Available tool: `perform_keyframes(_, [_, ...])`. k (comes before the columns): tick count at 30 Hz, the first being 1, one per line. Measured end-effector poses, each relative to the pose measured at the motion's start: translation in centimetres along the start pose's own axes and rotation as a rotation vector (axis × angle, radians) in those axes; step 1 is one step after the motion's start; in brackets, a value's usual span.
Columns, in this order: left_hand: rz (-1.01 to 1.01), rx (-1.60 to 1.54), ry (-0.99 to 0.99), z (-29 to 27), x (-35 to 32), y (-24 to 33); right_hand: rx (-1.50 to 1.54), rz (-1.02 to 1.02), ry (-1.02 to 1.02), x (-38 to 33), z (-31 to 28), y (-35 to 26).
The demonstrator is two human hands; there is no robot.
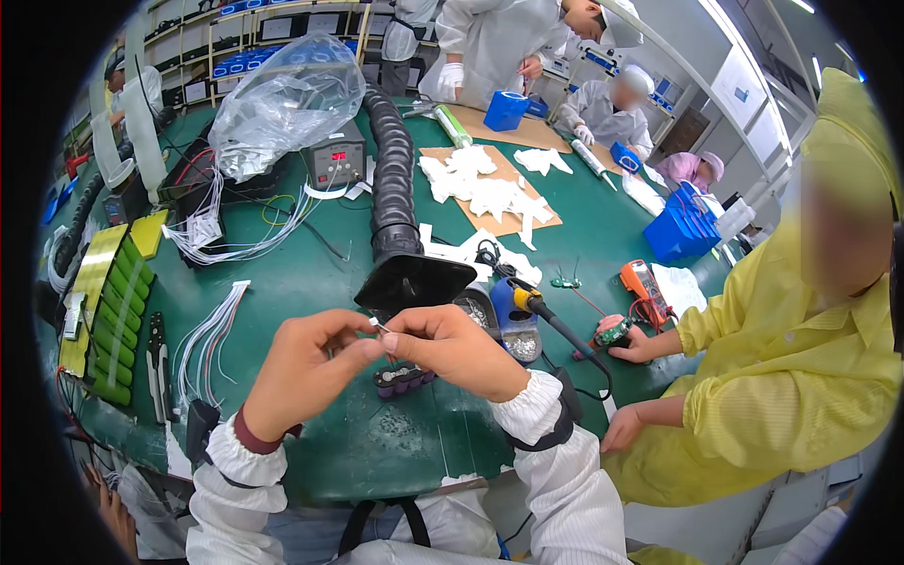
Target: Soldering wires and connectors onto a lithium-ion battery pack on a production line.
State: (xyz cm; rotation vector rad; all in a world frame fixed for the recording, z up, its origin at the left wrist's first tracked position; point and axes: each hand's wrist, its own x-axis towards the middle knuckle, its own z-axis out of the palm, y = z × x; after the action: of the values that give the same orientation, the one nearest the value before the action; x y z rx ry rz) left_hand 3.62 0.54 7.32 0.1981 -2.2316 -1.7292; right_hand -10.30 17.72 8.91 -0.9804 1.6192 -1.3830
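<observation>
My left hand [311,369] and my right hand [459,350] meet over the near middle of the table, both closed in a pinch. Between their fingertips are thin reddish wires with a small white end [375,322], partly covered by the fingers. Just below lies a small purple battery pack [403,380] with metal cell ends on top; my fingers hide part of it. Behind my hands stands the black fume extractor hood [419,281]. To the right, a soldering iron [537,303] with a yellow and black handle rests in a blue stand [518,330].
At left lie a green battery pack [118,315], black tweezers [158,367] and a bundle of white wires [212,344]. Farther back are a soldering station [336,162] and a thick hose [392,169]. A person in yellow [782,367] works at right near an orange multimeter [643,287].
</observation>
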Motion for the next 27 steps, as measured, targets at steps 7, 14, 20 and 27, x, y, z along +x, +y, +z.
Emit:
perform_keyframes(7, [0.153,0.026,0.125,1.2,1.9,-0.6,-0.043,0.000,0.133,-1.1,0.9,0.0])
perform_keyframes(14, [-0.130,-0.283,0.075,0.6,3.9,-1.8,0.326,-0.120,0.653,-7.2,-0.2,4.8])
perform_keyframes(20, [-0.144,-0.412,0.060,1.0,4.3,-2.3,0.056,-0.076,0.600,-7.3,2.7,6.6])
perform_keyframes(27, [-0.120,-0.476,0.059,1.0,4.1,-2.5,-0.320,-0.148,0.326,-0.4,2.1,3.2])
